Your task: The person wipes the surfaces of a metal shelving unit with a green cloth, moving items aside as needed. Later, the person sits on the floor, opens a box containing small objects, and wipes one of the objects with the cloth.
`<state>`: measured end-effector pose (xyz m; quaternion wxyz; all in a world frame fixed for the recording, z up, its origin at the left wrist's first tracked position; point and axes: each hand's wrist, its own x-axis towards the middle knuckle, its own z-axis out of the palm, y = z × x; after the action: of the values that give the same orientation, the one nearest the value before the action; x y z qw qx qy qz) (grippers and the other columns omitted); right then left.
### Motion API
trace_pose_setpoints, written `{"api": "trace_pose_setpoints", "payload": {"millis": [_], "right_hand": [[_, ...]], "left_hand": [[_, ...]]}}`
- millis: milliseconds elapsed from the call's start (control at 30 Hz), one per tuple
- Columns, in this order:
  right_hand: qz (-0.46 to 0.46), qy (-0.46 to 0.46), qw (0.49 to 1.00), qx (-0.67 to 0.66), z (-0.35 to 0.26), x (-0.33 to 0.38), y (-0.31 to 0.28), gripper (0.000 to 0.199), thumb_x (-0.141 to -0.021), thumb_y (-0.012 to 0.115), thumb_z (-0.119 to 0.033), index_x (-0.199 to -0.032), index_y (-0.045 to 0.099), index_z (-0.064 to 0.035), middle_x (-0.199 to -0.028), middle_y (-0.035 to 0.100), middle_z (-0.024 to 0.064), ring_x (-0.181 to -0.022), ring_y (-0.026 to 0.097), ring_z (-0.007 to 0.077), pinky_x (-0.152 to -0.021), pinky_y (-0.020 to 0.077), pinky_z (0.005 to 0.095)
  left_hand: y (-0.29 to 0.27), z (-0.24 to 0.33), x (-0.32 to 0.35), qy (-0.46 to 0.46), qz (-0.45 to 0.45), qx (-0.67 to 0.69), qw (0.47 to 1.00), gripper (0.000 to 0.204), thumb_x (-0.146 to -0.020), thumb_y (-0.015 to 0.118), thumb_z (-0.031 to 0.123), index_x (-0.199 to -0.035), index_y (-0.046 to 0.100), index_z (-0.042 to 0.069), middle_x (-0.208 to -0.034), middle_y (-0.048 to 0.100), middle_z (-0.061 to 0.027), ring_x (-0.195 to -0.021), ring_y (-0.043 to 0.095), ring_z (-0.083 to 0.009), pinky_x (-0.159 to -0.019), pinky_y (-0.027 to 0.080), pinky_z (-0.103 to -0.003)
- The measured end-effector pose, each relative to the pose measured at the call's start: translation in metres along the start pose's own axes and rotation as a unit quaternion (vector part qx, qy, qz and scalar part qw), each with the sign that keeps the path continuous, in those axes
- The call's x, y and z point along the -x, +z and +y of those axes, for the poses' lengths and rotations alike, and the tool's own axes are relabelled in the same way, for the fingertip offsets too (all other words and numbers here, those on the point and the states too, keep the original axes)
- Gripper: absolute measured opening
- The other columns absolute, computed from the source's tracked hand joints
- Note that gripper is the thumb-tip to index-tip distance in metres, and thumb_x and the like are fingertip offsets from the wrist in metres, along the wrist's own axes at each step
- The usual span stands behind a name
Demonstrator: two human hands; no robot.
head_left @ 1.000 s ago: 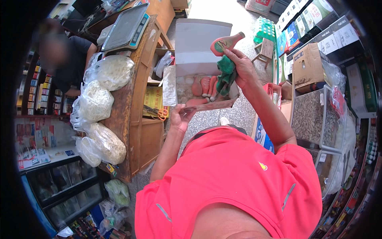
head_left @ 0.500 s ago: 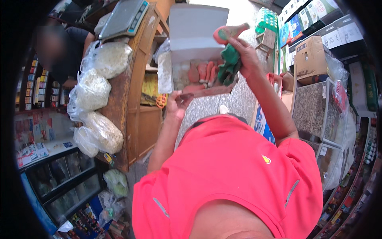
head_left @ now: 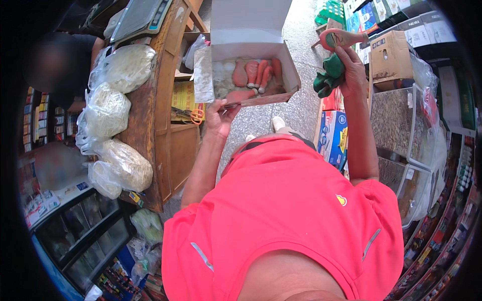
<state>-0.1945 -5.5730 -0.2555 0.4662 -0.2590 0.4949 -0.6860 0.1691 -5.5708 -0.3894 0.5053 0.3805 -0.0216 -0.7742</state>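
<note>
White open carton [head_left: 251,30] centre; brown box [head_left: 389,52], blue box [head_left: 332,138] right.

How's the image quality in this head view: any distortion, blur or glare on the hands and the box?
Head view: strong fisheye bending with a black vignette at the rim; bright daylight, no harsh glare; left hand at the cardboard box and right hand holding a red bottle and green cloth are reasonably sharp.

Left hand [head_left: 217,118] under open cardboard box [head_left: 251,55]
</note>
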Motion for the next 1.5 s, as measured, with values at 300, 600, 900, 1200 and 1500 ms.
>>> {"api": "trace_pose_setpoints", "payload": {"millis": [300, 600, 900, 1200, 1500], "right_hand": [[0.068, 0.017, 0.997, 0.022, 0.01, 0.015, -0.037, 0.027, -0.083, 0.071, -0.01, -0.108, 0.064, -0.0003, -0.085, 0.065, 0.0013, -0.07, 0.062, 0.0089, -0.061, 0.0512, 0.0226], [0.117, 0.012, 0.993, -0.028, 0.028, -0.096, -0.101, 0.018, -0.086, 0.067, -0.009, -0.104, 0.065, -0.0035, -0.084, 0.066, 0.0032, -0.067, 0.064, 0.0138, -0.056, 0.056, 0.0294], [0.146, 0.007, 0.988, -0.046, -0.011, -0.269, -0.159, 0.023, -0.085, 0.068, -0.009, -0.107, 0.066, -0.0038, -0.093, 0.068, 0.0034, -0.076, 0.063, 0.0117, -0.067, 0.0542, 0.0251], [0.166, 0.058, 0.983, -0.052, -0.039, -0.406, -0.202, 0.024, -0.086, 0.067, -0.008, -0.11, 0.064, -0.0031, -0.099, 0.068, 0.0057, -0.084, 0.065, 0.0131, -0.073, 0.0557, 0.0269], [0.123, 0.108, 0.986, -0.022, -0.012, -0.569, -0.193, 0.026, -0.086, 0.066, -0.007, -0.112, 0.064, -0.0034, -0.1, 0.067, 0.0044, -0.084, 0.064, 0.0122, -0.072, 0.055, 0.0273]], "left_hand": [[-0.015, 0.002, -0.05, -0.061, -0.005, -0.002, 0.998, 0.013, -0.076, 0.067, 0.011, -0.073, 0.057, 0.002, -0.09, 0.063, -0.0191, -0.092, 0.062, -0.0399, -0.092, 0.049, -0.059], [0.041, -0.002, -0.128, -0.039, 0.052, -0.02, 0.998, 0.008, -0.076, 0.064, 0.01, -0.075, 0.059, 0.005, -0.086, 0.065, -0.0097, -0.085, 0.064, -0.0333, -0.085, 0.053, -0.058], [0.161, -0.015, -0.269, -0.028, 0.08, -0.033, 0.996, 0.011, -0.075, 0.065, 0.014, -0.075, 0.059, 0.005, -0.089, 0.066, -0.0169, -0.088, 0.064, -0.0343, -0.082, 0.054, -0.053], [0.281, -0.058, -0.406, -0.03, 0.106, -0.004, 0.994, 0.009, -0.076, 0.063, 0.009, -0.078, 0.057, 0.002, -0.085, 0.063, -0.0149, -0.086, 0.063, -0.0323, -0.083, 0.054, -0.057], [0.347, -0.082, -0.55, -0.042, 0.097, -0.016, 0.994, 0.009, -0.075, 0.065, 0.009, -0.075, 0.057, 0.007, -0.081, 0.061, -0.0084, -0.084, 0.062, -0.0277, -0.083, 0.055, -0.053]]}}
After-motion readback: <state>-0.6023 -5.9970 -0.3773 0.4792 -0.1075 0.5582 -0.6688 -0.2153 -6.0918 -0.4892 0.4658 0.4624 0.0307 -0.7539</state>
